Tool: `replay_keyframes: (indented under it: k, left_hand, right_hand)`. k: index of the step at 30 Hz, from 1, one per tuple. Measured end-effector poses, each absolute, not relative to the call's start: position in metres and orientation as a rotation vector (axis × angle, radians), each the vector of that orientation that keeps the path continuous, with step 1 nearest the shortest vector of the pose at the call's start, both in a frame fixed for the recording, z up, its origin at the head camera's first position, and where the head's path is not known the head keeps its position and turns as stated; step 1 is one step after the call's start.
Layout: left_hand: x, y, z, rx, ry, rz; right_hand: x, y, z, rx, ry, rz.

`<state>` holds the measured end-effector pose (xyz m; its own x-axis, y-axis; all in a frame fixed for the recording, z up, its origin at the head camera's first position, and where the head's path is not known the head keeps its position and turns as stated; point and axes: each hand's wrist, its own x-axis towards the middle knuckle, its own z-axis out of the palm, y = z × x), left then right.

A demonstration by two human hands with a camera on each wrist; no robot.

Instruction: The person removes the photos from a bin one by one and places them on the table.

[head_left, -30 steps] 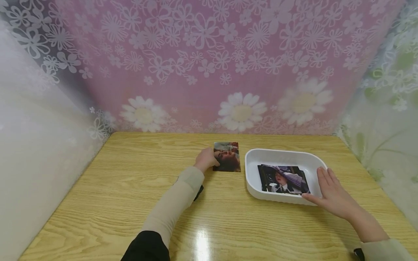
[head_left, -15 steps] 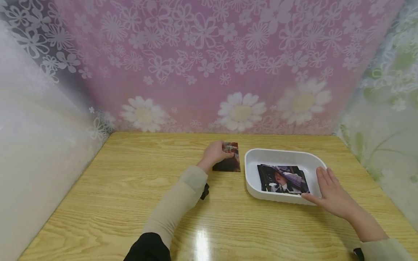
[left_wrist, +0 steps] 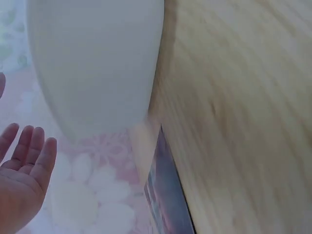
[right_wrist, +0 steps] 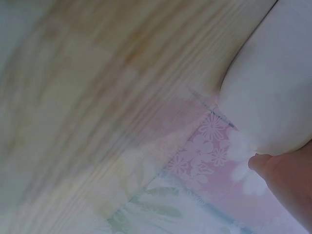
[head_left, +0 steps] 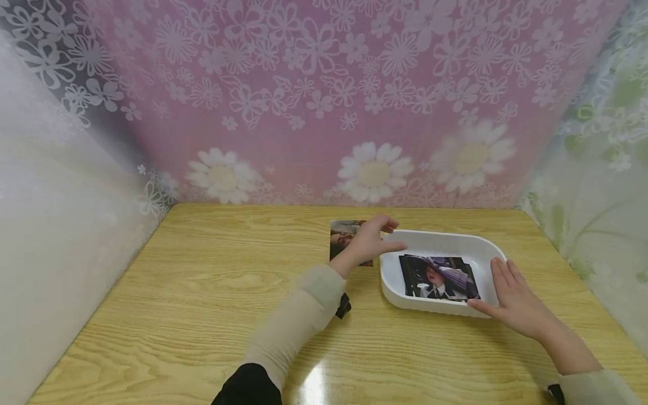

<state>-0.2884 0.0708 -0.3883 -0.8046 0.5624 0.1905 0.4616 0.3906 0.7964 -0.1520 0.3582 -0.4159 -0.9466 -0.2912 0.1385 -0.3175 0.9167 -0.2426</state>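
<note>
My left hand [head_left: 368,242] hovers at the left end of a white plastic tray [head_left: 448,309], fingers spread and thumb over the rim. Nothing is held in it; the left wrist view shows the same hand [left_wrist: 27,178] with loose fingers, apart from the tray's wall [left_wrist: 97,68]. Below it a photo print [head_left: 341,241] lies flat on the table, partly covered by the hand. My right hand [head_left: 523,306] rests on the tray's right end, fingers straight along the rim and thumb at the front corner. Inside the tray lies a small pile of photo prints [head_left: 440,279].
The wooden table [head_left: 202,281] reaches back to a pink flowered curtain [head_left: 304,112]. A pale cloth wall [head_left: 66,225] stands on the left, and a green-patterned one [head_left: 602,214] on the right.
My left hand has moved right from the photo print's left edge, across it, to the tray's left rim. The print lies where it was. Right hand and tray have not moved.
</note>
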Motion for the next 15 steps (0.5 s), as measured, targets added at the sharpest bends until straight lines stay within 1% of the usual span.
replay_keyframes:
  k: [7,15]
  left_hand:
    - [-0.28,0.1,-0.394,1.077,2.475,1.341]
    - [-0.278,0.118,-0.4,1.152,2.531,1.086]
  right_hand:
    - [-0.152,0.357,-0.415,0.471,-2.974,0.422]
    - [-0.152,0.358,-0.414,0.474,-2.984,0.42]
